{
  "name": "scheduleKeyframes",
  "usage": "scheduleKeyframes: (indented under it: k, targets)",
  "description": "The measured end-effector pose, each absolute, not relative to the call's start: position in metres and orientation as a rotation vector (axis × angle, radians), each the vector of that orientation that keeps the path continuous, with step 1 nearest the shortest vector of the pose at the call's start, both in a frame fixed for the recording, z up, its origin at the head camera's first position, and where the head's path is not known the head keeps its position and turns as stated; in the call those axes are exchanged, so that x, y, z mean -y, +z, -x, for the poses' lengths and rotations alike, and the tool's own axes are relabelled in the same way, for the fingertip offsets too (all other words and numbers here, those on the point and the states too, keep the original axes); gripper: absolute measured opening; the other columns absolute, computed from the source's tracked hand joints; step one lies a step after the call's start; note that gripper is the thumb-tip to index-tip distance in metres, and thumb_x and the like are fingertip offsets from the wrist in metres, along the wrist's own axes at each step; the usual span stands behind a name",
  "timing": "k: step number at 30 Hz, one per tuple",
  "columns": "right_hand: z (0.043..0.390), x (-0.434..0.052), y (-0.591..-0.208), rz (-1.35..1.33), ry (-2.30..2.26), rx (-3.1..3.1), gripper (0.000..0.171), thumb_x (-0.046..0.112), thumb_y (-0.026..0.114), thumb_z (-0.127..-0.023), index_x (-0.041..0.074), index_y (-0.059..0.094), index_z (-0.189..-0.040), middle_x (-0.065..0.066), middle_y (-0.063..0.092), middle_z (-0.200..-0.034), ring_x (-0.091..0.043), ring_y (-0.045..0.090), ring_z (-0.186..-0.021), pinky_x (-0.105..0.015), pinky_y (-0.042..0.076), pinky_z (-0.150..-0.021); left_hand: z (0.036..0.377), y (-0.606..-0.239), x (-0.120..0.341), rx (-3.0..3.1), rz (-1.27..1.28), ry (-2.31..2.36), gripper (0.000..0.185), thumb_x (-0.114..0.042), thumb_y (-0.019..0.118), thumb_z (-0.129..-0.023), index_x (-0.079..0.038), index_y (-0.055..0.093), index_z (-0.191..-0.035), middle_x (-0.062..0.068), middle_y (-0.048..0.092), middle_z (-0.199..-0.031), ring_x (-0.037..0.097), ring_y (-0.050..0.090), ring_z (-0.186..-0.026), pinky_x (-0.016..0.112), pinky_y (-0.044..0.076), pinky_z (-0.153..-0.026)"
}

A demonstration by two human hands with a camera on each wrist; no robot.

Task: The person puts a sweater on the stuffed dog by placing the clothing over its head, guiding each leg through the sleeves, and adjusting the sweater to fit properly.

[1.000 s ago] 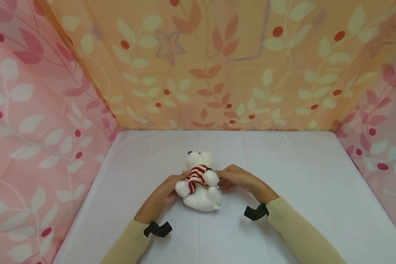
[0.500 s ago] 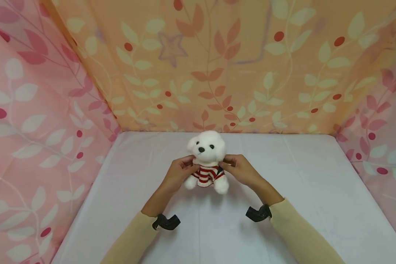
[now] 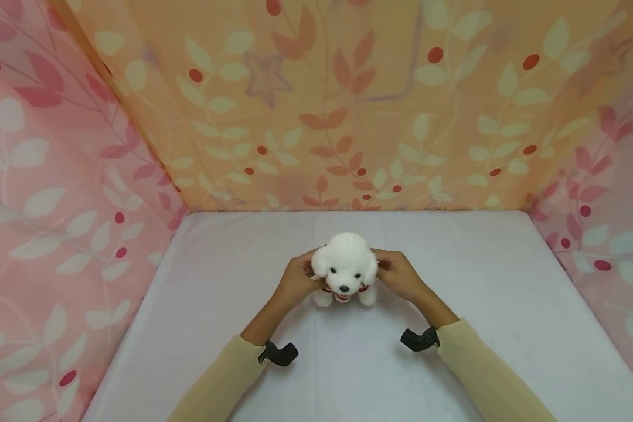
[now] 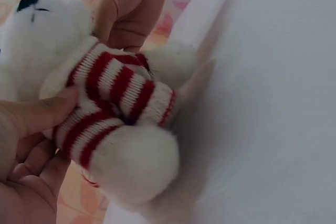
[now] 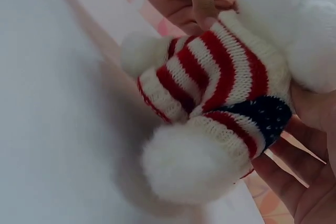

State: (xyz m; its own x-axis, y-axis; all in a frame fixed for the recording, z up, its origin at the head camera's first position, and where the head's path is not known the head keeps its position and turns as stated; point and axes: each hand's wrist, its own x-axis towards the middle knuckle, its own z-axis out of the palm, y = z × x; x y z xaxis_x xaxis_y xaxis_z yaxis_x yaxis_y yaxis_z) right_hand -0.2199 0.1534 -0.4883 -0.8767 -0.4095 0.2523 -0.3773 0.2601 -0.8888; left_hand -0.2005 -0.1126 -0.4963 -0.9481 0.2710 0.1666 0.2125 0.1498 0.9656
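A white plush dog (image 3: 346,256) with dark eyes and nose faces the head camera, its paws pointing down toward the table. It wears a knitted sweater (image 4: 118,85) striped red and cream; a dark blue patch with white specks (image 5: 262,119) shows in the right wrist view. My left hand (image 3: 299,276) grips one side of its body just below the head, thumb over the sweater's front. On the opposite side my right hand (image 3: 402,275) holds the dog the same way, fingers spread behind its back. The head hides most of the sweater from above.
A white-covered table (image 3: 358,363) lies under the hands. An orange leaf-print cloth (image 3: 316,117) hangs along its back edge, and pink leaf-print cloths (image 3: 74,223) flank both sides. Each wrist carries a black camera mount (image 3: 278,354).
The dog was tipped back with its muzzle up a second ago, then came upright, belly forward. Now its head is pitched forward toward me and lower. Both hands have shifted slightly right with it.
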Motion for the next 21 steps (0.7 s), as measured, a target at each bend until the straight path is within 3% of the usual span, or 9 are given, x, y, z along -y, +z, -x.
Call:
scheduleKeyframes:
  k: [3,7,11,16,21]
  targets:
    - [0.214,-0.155,-0.497,0.787,-1.701,-2.489,0.032,0.001,0.070,-0.094,0.005,0.072,-0.126,-0.008,0.065,-0.135,-0.016,0.058,-0.126,-0.031,0.053,-0.093,0.190,-0.494,0.118,-2.383,-0.537,1.883,0.064,0.004,0.084,-0.078,-0.009,0.063,-0.138,0.008,0.066,-0.132,0.023,0.063,-0.120,0.031,0.052,-0.096]
    - [0.203,-0.155,-0.498,0.779,-1.690,-2.539,0.035,0.007,0.072,-0.094,0.009,0.070,-0.129,-0.006,0.065,-0.136,-0.024,0.058,-0.128,-0.036,0.056,-0.090,0.180,-0.492,0.126,-2.352,-0.510,1.869,0.062,0.004,0.081,-0.081,-0.008,0.062,-0.139,0.010,0.064,-0.135,0.026,0.062,-0.123,0.029,0.053,-0.094]
    - [0.195,-0.153,-0.496,0.677,-1.721,-2.645,0.023,0.008,0.075,-0.092,0.010,0.076,-0.114,-0.004,0.071,-0.119,-0.019,0.065,-0.111,-0.033,0.057,-0.081,0.176,-0.488,0.130,-2.425,-0.411,1.816,0.047,-0.003,0.081,-0.084,-0.011,0.069,-0.129,0.005,0.068,-0.126,0.022,0.063,-0.118,0.033,0.056,-0.091]
    - [0.191,-0.150,-0.490,0.525,-1.746,-2.621,0.008,0.006,0.073,-0.091,0.008,0.076,-0.097,-0.004,0.073,-0.093,-0.013,0.065,-0.079,-0.026,0.053,-0.067,0.176,-0.485,0.128,-2.597,-0.275,1.662,0.023,-0.009,0.078,-0.085,-0.015,0.076,-0.108,-0.003,0.073,-0.098,0.015,0.068,-0.091,0.037,0.053,-0.081]
    - [0.191,-0.148,-0.489,0.452,-1.738,-2.512,0.010,0.000,0.067,-0.088,0.003,0.073,-0.096,-0.007,0.072,-0.089,-0.012,0.065,-0.072,-0.025,0.053,-0.064,0.180,-0.481,0.125,-2.551,-0.241,1.673,0.013,-0.006,0.072,-0.087,-0.006,0.075,-0.099,0.001,0.072,-0.091,0.015,0.068,-0.082,0.033,0.053,-0.075]
